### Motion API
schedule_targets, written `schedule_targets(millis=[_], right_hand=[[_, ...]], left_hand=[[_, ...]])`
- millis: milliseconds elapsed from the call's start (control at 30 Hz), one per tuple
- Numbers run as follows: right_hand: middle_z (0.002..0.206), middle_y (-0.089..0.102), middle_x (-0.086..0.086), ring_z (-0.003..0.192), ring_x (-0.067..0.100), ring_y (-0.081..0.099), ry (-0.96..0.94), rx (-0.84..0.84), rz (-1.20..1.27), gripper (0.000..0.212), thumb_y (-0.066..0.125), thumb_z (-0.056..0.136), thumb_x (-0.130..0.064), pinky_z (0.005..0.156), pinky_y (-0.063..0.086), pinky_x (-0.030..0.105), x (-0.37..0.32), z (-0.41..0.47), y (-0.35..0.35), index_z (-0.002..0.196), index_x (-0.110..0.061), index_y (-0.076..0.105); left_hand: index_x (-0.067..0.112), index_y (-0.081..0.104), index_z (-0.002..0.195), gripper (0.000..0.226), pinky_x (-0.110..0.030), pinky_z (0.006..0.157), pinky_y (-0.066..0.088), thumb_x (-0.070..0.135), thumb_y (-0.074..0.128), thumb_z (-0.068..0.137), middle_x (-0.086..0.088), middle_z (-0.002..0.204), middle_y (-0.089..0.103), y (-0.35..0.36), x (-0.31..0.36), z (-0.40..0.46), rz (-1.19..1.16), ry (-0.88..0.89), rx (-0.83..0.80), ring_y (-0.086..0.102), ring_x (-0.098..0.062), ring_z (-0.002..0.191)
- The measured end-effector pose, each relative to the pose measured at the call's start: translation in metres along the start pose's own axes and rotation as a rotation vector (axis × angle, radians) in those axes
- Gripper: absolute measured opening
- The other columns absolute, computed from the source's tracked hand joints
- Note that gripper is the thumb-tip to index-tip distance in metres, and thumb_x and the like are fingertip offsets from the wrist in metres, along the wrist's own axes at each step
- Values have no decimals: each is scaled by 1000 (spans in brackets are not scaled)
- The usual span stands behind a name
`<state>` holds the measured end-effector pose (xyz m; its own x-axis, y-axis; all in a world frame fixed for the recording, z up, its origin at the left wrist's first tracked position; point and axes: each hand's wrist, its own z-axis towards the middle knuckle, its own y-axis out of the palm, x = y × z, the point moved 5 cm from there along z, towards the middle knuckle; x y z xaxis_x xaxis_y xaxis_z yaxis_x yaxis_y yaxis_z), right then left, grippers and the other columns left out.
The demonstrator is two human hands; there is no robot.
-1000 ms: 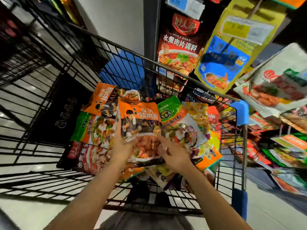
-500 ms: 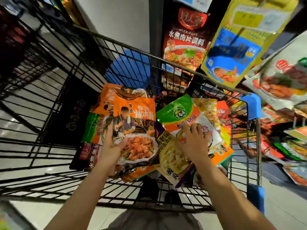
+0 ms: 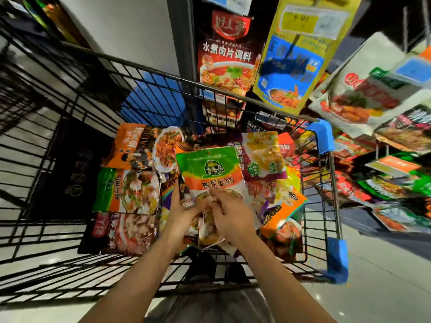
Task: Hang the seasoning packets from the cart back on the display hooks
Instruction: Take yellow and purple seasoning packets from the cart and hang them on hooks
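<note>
- Head view looks down into a black wire cart [image 3: 245, 96] with blue corner guards, parked against a rack of hanging packets.
- Both hands meet over the middle of the cart on one green packet [image 3: 210, 171], green at the top with an orange band below it.
- Left hand [image 3: 180, 213] holds the packet's left lower edge; its fingers [image 3: 175, 190] reach up along that edge, with the thumb on the front.
- Right hand [image 3: 229, 216] lies on the packet's lower front, its fingers [image 3: 219, 195] curled onto the pale bottom part, just beside the left thumb.
- So the packet's top half stands free above both hands, tilted slightly, while the lower half is covered by them; blur hides how the fingertips sit.
- Under and around it, other packets fill the cart: an orange packet [image 3: 130, 145] at the far left, a green-and-white packet [image 3: 126, 190] below that, a purple packet [image 3: 263, 155] just right of the held one.
- On the rack beyond the cart rim hang a red packet [image 3: 226, 54] and, to its right, a yellow packet [image 3: 296, 52] with a blue panel.
- More packets hang at the right edge, too blurred to read.
</note>
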<state>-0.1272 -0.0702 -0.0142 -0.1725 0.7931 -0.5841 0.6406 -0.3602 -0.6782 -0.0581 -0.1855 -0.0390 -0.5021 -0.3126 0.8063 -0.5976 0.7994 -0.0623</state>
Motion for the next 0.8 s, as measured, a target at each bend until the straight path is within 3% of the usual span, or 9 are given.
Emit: schedule_targets(millis=[133, 200, 233, 300, 367, 433, 567, 633, 800], right_hand=[[140, 56, 7, 87, 10, 66, -96, -147, 133, 54, 45, 99, -7, 80, 51, 27, 14, -1, -14, 148, -30, 39], [129, 64, 11, 68, 11, 59, -152, -127, 81, 53, 47, 99, -8, 68, 47, 28, 19, 3, -16, 147, -30, 39], [130, 63, 10, 75, 16, 61, -178, -111, 54, 53, 49, 99, -10, 73, 48, 31, 20, 6, -17, 147, -30, 38], [150, 45, 6, 120, 24, 55, -185, -112, 23, 57, 54, 98, -24, 100, 42, 35, 29, 19, -18, 150, -31, 33], [163, 17, 4, 149, 28, 17, -149, -110, -87, 75, 55, 88, -57, 117, 20, 45, 43, 37, -19, 153, -37, 22], [165, -1, 2, 151, 27, 0, -20, -181, -51, 92, 58, 80, -72, 118, 13, 51, 59, 48, -18, 153, -43, 11], [164, -12, -3, 151, 21, 6, 18, -224, 58, 80, 55, 94, -51, 114, 22, 43, 47, 30, 1, 155, -39, 5], [164, -14, -4, 150, 19, 12, 15, -211, 88, 77, 53, 97, -44, 109, 29, 37, 34, 26, 8, 156, -36, 3], [162, 18, -5, 149, 17, 17, -73, -205, 162, 71, 48, 93, -61, 117, 26, 39, 30, 58, 7, 155, -35, 22]], left_hand=[[36, 14, 153, 106, -43, 108, 44, 24, 84, 74, 7, 152, 37, -6, -10, 6, 101, -1, -17, 45, -22, 136], [30, 14, 154, 104, -34, 102, 44, 16, 82, 77, 17, 137, 44, -4, -10, 7, 109, 11, -23, 49, -17, 128], [29, 14, 154, 104, -32, 99, 44, 14, 82, 78, 18, 132, 46, -3, -9, 8, 124, 24, -20, 50, -15, 125], [27, 14, 155, 107, -39, 105, 44, 15, 84, 75, 9, 139, 48, -5, -11, 10, 136, 32, -14, 50, -17, 127], [30, 17, 154, 105, -45, 109, 42, 21, 84, 74, 7, 142, 47, -8, -13, 9, 114, 27, -4, 48, -18, 131], [39, 20, 150, 98, -43, 111, 40, 24, 82, 77, 9, 145, 45, -11, -14, 8, 56, 7, -1, 46, -17, 134], [37, 26, 147, 83, -34, 105, 42, 18, 77, 84, 13, 146, 42, -13, -11, 12, 58, 69, -19, 45, -13, 132], [31, 30, 150, 94, -44, 107, 45, 19, 86, 74, 8, 143, 49, -14, -12, 14, 100, 93, -30, 51, -15, 130], [33, 29, 148, 86, -29, 95, 51, -4, 71, 84, 12, 138, 50, -34, -10, 18, 23, 69, 6, 50, -16, 128]])
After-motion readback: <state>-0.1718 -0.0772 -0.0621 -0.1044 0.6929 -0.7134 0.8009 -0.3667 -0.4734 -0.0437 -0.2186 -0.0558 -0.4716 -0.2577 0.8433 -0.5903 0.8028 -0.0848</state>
